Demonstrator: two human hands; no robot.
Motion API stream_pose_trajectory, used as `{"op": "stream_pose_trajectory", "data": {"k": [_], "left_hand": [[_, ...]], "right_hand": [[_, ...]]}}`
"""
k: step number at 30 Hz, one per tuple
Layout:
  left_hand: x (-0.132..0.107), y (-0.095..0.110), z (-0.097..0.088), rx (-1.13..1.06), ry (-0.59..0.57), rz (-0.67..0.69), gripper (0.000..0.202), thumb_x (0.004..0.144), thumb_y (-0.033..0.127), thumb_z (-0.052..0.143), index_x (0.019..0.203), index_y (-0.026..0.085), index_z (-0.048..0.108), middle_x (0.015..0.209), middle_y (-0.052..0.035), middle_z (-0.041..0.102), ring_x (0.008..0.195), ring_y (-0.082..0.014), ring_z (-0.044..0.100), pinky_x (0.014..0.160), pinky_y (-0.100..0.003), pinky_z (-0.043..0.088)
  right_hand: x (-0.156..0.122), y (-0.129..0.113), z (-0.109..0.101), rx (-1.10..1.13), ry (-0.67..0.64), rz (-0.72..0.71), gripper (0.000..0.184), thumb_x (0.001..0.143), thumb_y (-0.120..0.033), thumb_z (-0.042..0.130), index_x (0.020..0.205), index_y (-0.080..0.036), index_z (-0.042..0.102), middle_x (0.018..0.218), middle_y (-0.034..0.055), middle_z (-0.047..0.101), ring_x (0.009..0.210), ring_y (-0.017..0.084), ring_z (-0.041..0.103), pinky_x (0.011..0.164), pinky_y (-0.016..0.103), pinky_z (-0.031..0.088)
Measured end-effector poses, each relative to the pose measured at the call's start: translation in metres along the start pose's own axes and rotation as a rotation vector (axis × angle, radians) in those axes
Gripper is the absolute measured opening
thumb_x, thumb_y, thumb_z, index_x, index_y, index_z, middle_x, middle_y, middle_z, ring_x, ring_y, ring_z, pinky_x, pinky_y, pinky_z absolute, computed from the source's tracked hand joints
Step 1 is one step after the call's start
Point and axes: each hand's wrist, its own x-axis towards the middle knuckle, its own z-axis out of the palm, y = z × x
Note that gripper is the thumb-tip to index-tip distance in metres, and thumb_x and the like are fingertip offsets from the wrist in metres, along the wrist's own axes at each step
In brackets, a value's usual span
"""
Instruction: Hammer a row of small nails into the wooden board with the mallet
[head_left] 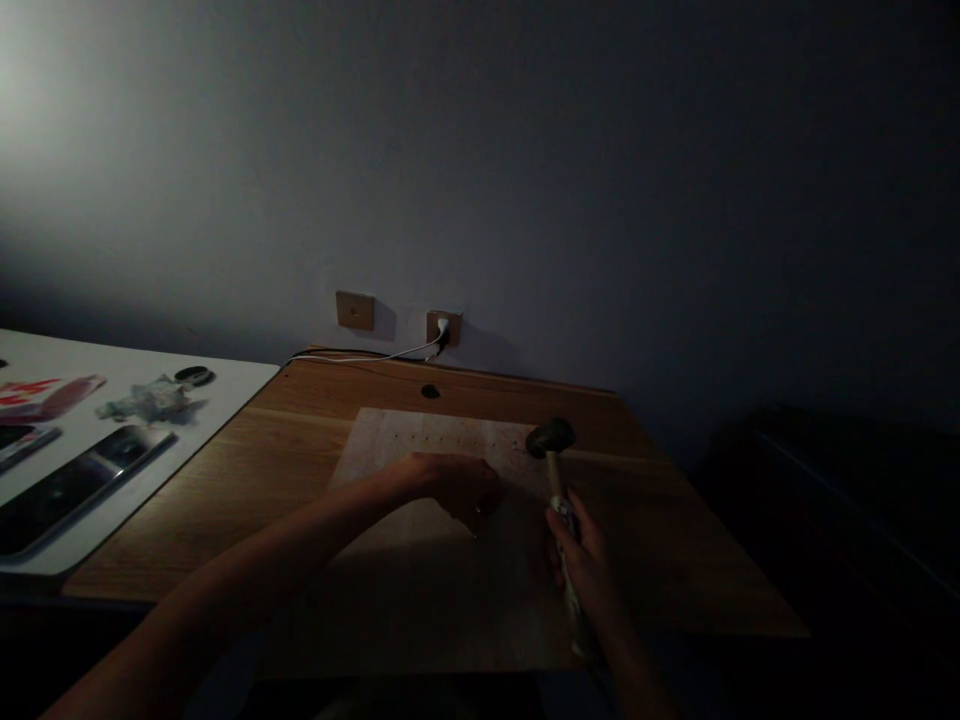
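Observation:
My right hand (581, 555) is wrapped around the handle of a hammer (551, 440) with a dark, bulky head, raised over the right side of a pale board (420, 600). My left hand (466, 490) is closed in a pinch above the middle of that board. Between its fingertips shows what looks like a small nail (475, 536), its tip pointing down at the board. Near the far edge of the board runs a row of several small dark points, probably nails (442, 440). Dim light hides much of my left fingers.
The board lies on a wooden desk (255, 450). A white table (225, 380) adjoins on the left, bearing a dark phone-like device (82, 490), crumpled plastic (154, 400) and a red-and-white packet (49, 398). Cables (360, 356) run to a wall socket (454, 328).

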Motion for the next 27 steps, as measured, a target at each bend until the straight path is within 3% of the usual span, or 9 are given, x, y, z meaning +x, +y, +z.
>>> {"op": "stream_pose_trajectory", "data": {"k": [4,6,8,11,16,21,27], "left_hand": [[-0.004,0.008,-0.012,-0.060,-0.166,0.154,0.016,0.070,0.017,0.081,0.080,0.021,0.069,0.072,0.0028,0.070,0.066,-0.0145,0.062,0.067,-0.023,0.048],[-0.002,0.013,-0.022,-0.069,-0.195,0.181,0.019,0.073,0.011,0.075,0.089,0.021,0.070,0.077,0.0032,0.072,0.067,-0.0127,0.063,0.066,-0.021,0.047],[0.003,0.013,-0.032,-0.065,-0.130,0.178,0.025,0.075,0.006,0.070,0.096,0.019,0.072,0.083,0.0021,0.074,0.071,-0.0117,0.065,0.069,-0.019,0.047],[0.019,0.000,-0.039,-0.072,0.067,0.112,0.023,0.080,0.008,0.065,0.097,0.017,0.076,0.090,-0.0013,0.075,0.078,-0.0120,0.067,0.073,-0.019,0.047],[0.042,-0.033,-0.020,-0.084,0.373,-0.122,0.024,0.084,0.009,0.058,0.098,0.016,0.076,0.094,-0.0045,0.076,0.084,-0.0157,0.070,0.076,-0.022,0.050],[0.044,-0.042,0.001,0.049,0.475,-0.147,0.022,0.086,0.015,0.060,0.100,0.017,0.076,0.102,-0.0085,0.073,0.091,-0.0208,0.068,0.083,-0.028,0.052],[0.036,-0.036,-0.004,0.127,0.480,-0.129,0.020,0.089,0.017,0.058,0.098,0.017,0.075,0.100,-0.0091,0.069,0.089,-0.0198,0.067,0.082,-0.028,0.052]], "right_hand": [[-0.001,0.002,0.000,0.003,-0.007,0.001,0.087,0.072,-0.066,0.068,0.142,-0.017,0.050,0.048,-0.0116,0.043,0.036,0.010,0.039,0.032,0.018,0.031],[-0.001,0.003,0.000,0.007,0.009,0.022,0.090,0.072,-0.067,0.068,0.144,-0.019,0.048,0.049,-0.0111,0.045,0.037,0.010,0.041,0.034,0.018,0.032],[0.000,0.003,0.000,0.013,0.016,0.037,0.093,0.070,-0.068,0.068,0.146,-0.019,0.045,0.048,-0.0115,0.045,0.036,0.010,0.041,0.034,0.018,0.031],[0.000,0.001,0.000,0.011,-0.008,0.030,0.093,0.069,-0.069,0.067,0.142,-0.015,0.048,0.046,-0.0125,0.041,0.035,0.009,0.035,0.033,0.019,0.028],[0.001,0.004,-0.001,0.007,-0.005,0.007,0.085,0.071,-0.067,0.068,0.138,-0.018,0.050,0.051,-0.0109,0.044,0.040,0.011,0.040,0.034,0.020,0.032],[0.002,0.006,-0.002,0.014,-0.030,-0.014,0.077,0.074,-0.065,0.068,0.133,-0.019,0.053,0.054,-0.0102,0.045,0.041,0.010,0.039,0.033,0.019,0.030],[0.001,0.004,-0.002,0.005,-0.054,-0.030,0.070,0.076,-0.065,0.066,0.128,-0.019,0.053,0.052,-0.0116,0.042,0.038,0.009,0.036,0.033,0.018,0.029]]}}
